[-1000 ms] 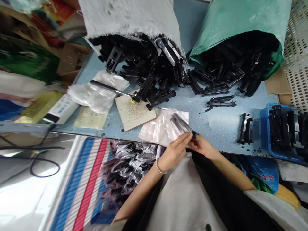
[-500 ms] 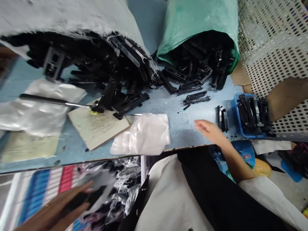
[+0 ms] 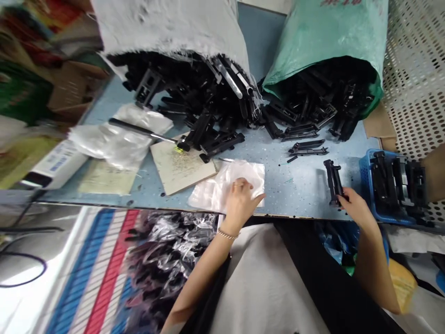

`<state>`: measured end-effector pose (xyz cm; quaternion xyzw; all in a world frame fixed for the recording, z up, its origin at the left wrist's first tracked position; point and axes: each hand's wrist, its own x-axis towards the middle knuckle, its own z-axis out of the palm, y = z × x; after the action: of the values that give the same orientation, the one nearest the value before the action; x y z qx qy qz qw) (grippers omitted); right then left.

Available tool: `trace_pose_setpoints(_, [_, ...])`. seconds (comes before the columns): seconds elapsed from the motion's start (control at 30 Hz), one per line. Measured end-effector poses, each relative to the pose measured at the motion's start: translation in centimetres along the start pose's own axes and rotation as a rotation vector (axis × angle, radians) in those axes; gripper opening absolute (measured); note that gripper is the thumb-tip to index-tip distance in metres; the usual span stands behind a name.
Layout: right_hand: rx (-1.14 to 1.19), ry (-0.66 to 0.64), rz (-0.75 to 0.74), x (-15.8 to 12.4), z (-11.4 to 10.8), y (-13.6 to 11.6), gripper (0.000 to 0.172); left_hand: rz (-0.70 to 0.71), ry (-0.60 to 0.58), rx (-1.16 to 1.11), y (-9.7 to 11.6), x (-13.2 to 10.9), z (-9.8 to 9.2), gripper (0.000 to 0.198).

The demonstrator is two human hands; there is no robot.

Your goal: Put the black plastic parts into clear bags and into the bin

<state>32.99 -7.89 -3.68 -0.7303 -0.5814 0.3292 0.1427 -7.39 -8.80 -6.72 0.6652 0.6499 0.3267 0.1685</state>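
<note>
My left hand (image 3: pixel 241 197) lies on a stack of clear plastic bags (image 3: pixel 208 197) at the table's front edge. Its fingers are bent onto the top bag and its thumb sticks out to the right, apart from them. Between thumb and fingers of my right hand (image 3: pixel 356 206) is the near end of a long black plastic part (image 3: pixel 334 182), tilted over the tabletop. Just right of that hand stands a blue basket (image 3: pixel 366 185) with several black parts (image 3: pixel 399 181) in it.
A white sack (image 3: pixel 170 28) and a green sack (image 3: pixel 333 35) spill black parts at the back. A dark-handled screwdriver (image 3: pixel 132 127) lies across bags and a pale board (image 3: pixel 170 169). Bagged parts (image 3: pixel 167 260) fill a striped container (image 3: pixel 107 273) below. A perforated panel (image 3: pixel 417 93) stands right.
My left hand has come up from the container, where it held a dark bagged thing, onto the plastic bags. The right hand has taken hold of a black part. The view has shifted left.
</note>
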Motion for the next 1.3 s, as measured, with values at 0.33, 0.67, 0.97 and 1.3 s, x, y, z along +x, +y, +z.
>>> trace_pose_setpoints(0.33, [1.087,-0.480,-0.017,0.4,9.9,-14.3,0.038,-0.272,-0.109,-0.351,-2.7,1.3,-0.1,0.012])
trace_pose_setpoints(0.67, [1.268,-0.525,0.053,3.4,18.1,-19.4,0.037,-0.022,-0.089,-0.164,-2.0,0.3,-3.3,0.028])
trace_pose_setpoints(0.97, [1.165,-0.592,0.053,0.2,13.0,-15.9,0.029,-0.058,-0.064,-0.136,-2.9,1.0,-3.6,0.037])
trace_pose_setpoints(1.3, [1.206,-0.965,0.282,-0.4,16.3,-14.5,0.029,0.423,-0.107,-0.110,0.8,-2.5,-3.3,0.062])
